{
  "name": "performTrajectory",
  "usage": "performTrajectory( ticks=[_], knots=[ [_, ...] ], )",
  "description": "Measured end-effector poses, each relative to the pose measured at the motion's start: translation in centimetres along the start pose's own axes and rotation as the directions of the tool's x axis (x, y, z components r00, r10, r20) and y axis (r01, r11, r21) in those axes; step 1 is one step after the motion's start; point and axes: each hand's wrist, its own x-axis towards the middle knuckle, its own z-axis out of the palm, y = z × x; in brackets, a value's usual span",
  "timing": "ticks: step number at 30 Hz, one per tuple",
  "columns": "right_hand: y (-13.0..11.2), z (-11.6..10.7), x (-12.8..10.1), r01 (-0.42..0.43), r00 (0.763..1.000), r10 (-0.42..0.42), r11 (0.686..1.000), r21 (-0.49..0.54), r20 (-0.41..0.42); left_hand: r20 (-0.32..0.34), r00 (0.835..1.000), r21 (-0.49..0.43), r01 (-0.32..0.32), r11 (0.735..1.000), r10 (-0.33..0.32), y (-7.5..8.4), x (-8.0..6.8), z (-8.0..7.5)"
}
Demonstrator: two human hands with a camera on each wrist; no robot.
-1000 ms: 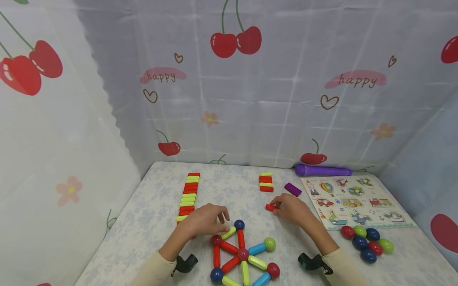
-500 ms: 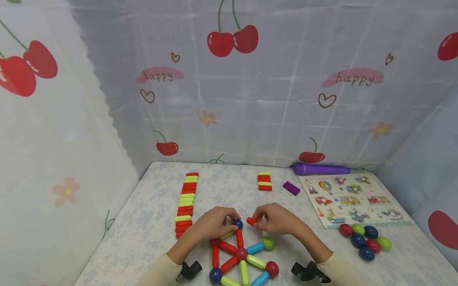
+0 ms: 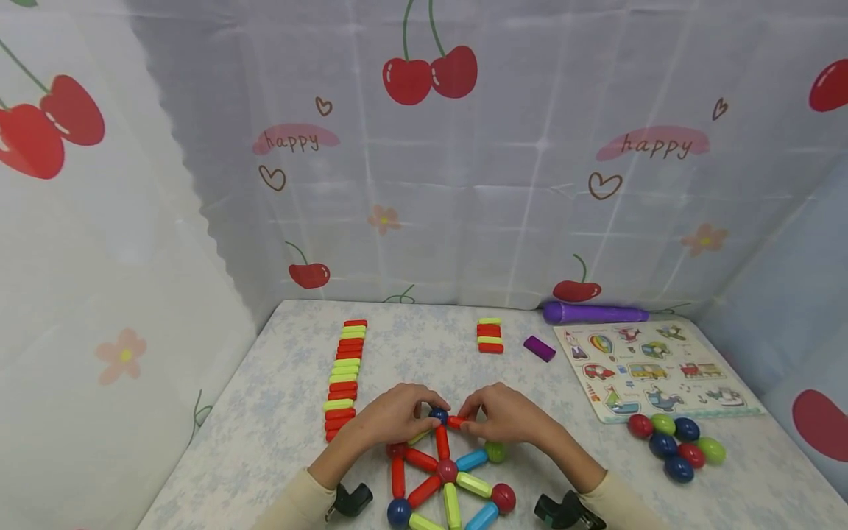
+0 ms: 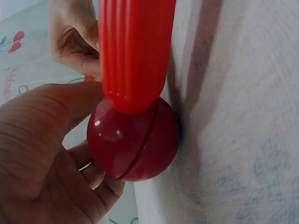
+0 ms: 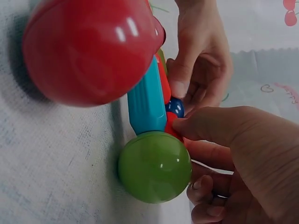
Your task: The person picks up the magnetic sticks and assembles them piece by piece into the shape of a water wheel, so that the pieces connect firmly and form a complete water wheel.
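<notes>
A wheel-like frame of coloured rods and balls lies at the front of the table, with a red hub ball (image 3: pixel 447 470) at its middle. My left hand (image 3: pixel 400 414) pinches the dark blue ball (image 3: pixel 439 417) at the frame's far corner between thumb and fingers. From the other side my right hand (image 3: pixel 506 416) pinches a short red rod (image 3: pixel 456 422), its free end right at that blue ball. The green ball (image 5: pixel 155 167) on a blue rod (image 5: pixel 148 100) sits beside my right hand. In the left wrist view a red ball (image 4: pixel 134 139) stands close to the left hand.
A long row of red and yellow-green rods (image 3: pixel 343 377) lies at the left. Farther back are a short stack of rods (image 3: pixel 490 336), a purple block (image 3: pixel 539 349) and a purple microphone-shaped toy (image 3: pixel 595 314). Several loose balls (image 3: pixel 664 445) sit by a picture board (image 3: pixel 656 372) at the right.
My right hand has brought the red rod leftward and toward me, up to the blue ball. My left hand has moved right from the yellow-green rod and taken hold of that ball.
</notes>
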Motion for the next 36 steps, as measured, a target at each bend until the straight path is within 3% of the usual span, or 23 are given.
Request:
performTrajectory(
  ticks=[6, 11, 15, 36],
  knots=[
    [0.1, -1.4, -0.6, 0.023, 0.998, -0.025, 0.999, 0.028, 0.059, -0.024, 0.999, 0.028, 0.032, 0.999, -0.032, 0.0, -0.1, -0.2],
    [0.4, -2.9, -1.6, -0.014, 0.988, 0.007, 0.999, 0.047, 0.157, -0.052, 0.995, 0.024, 0.086, 0.996, -0.084, 0.0, -0.3, -0.4],
    [0.7, -3.2, -1.8, -0.028, 0.982, 0.024, 0.999, 0.021, 0.186, -0.078, 0.992, 0.036, 0.105, 0.994, -0.102, -0.2, -0.4, -0.3],
    [0.8, -1.9, -0.6, -0.023, 0.999, 0.023, 1.000, -0.008, 0.044, -0.023, 0.995, 0.007, 0.100, 0.995, -0.100, -0.5, -0.7, -1.2]
  ],
)
